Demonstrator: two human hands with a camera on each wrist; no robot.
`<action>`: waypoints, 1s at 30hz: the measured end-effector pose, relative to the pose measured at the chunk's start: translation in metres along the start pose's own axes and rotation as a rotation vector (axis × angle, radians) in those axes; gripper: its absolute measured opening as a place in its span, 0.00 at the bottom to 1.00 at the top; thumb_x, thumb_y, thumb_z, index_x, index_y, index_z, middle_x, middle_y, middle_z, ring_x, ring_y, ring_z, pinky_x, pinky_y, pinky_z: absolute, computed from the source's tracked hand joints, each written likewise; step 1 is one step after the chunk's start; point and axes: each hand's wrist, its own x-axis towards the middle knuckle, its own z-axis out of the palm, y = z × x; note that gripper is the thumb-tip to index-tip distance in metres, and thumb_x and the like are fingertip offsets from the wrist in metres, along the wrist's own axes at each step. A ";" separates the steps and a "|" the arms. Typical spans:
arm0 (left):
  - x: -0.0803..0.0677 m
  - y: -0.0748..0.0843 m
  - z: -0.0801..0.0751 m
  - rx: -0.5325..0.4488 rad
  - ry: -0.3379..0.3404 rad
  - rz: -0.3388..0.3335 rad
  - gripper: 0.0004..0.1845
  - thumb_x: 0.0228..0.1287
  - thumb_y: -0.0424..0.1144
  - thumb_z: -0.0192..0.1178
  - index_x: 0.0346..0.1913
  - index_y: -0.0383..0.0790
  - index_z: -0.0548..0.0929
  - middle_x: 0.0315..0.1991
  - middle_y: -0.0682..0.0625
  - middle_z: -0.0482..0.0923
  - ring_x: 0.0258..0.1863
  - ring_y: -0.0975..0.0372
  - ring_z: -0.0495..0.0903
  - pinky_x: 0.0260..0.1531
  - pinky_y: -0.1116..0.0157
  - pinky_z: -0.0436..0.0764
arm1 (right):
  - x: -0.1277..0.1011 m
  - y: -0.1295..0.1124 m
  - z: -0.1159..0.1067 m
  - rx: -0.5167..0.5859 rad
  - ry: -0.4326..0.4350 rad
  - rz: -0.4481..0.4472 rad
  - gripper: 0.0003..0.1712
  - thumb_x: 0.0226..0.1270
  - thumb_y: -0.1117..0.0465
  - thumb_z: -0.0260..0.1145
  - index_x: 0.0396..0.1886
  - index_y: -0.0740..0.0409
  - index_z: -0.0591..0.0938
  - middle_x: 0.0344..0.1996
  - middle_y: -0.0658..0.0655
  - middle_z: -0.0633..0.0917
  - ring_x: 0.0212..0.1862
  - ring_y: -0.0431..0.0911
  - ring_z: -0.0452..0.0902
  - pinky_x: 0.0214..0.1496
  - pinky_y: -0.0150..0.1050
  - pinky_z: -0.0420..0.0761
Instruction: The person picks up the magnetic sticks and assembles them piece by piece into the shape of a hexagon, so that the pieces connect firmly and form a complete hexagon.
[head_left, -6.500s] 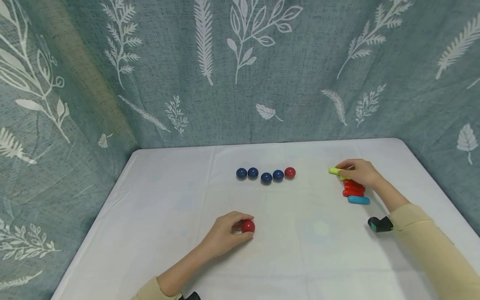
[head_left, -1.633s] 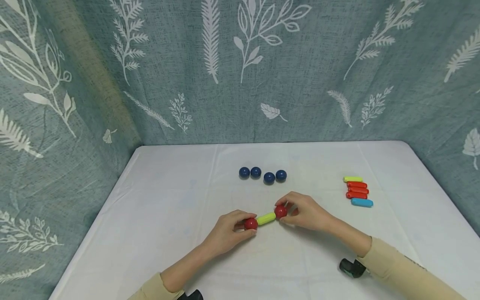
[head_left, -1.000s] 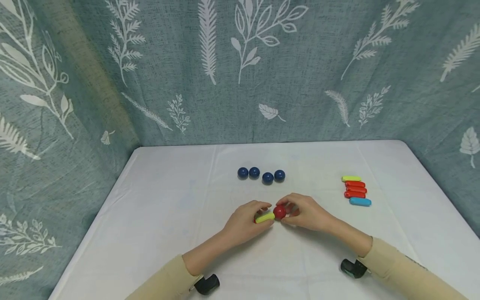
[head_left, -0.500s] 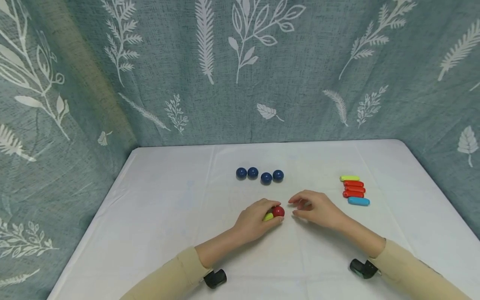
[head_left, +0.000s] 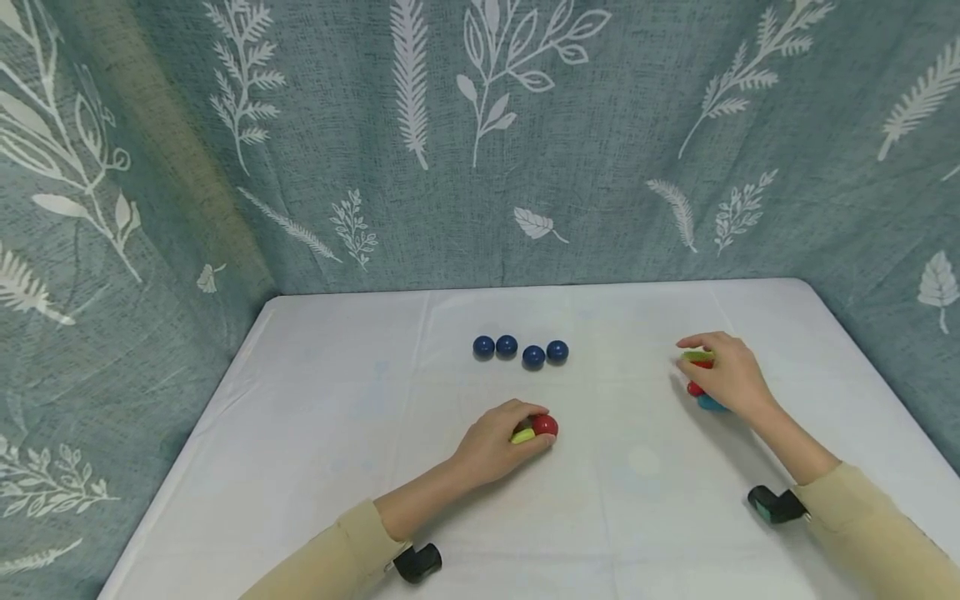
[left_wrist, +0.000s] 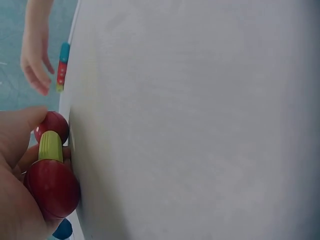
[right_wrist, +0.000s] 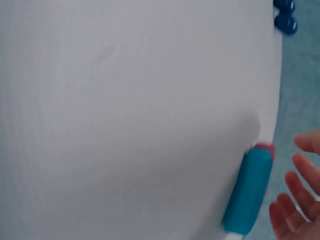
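Left hand (head_left: 491, 437) pinched red-ball-and-yellow-green-rod piece (head_left: 534, 429), steadying it on counter (head_left: 345, 417); right hand (head_left: 723, 377), grip spread, hovered over coloured plastic rods (left_wrist: 62, 67).

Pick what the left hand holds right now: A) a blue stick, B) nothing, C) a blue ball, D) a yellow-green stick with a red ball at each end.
D: the left hand grips the yellow-green stick joined to two red balls, plain in the left wrist view.
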 end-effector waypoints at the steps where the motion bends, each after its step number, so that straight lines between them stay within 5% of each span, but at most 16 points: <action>1: 0.000 0.000 0.000 -0.004 -0.001 -0.002 0.21 0.59 0.51 0.60 0.53 0.46 0.78 0.43 0.56 0.78 0.38 0.67 0.73 0.38 0.69 0.74 | 0.001 0.004 -0.001 -0.017 0.001 0.011 0.16 0.60 0.61 0.65 0.46 0.65 0.80 0.47 0.71 0.76 0.50 0.64 0.67 0.50 0.61 0.64; 12: -0.001 -0.004 0.001 -0.044 -0.010 -0.007 0.20 0.59 0.51 0.61 0.52 0.47 0.79 0.43 0.56 0.78 0.38 0.67 0.73 0.38 0.69 0.73 | 0.010 0.021 0.001 -0.054 -0.080 0.102 0.17 0.60 0.61 0.63 0.46 0.67 0.78 0.47 0.72 0.75 0.48 0.64 0.68 0.50 0.59 0.67; 30: -0.001 -0.005 -0.002 -0.039 -0.004 -0.010 0.20 0.58 0.51 0.61 0.52 0.48 0.79 0.40 0.58 0.77 0.36 0.67 0.72 0.36 0.70 0.71 | 0.023 -0.013 0.026 0.017 -0.185 -0.087 0.14 0.59 0.65 0.64 0.46 0.61 0.80 0.42 0.61 0.81 0.43 0.54 0.75 0.43 0.49 0.74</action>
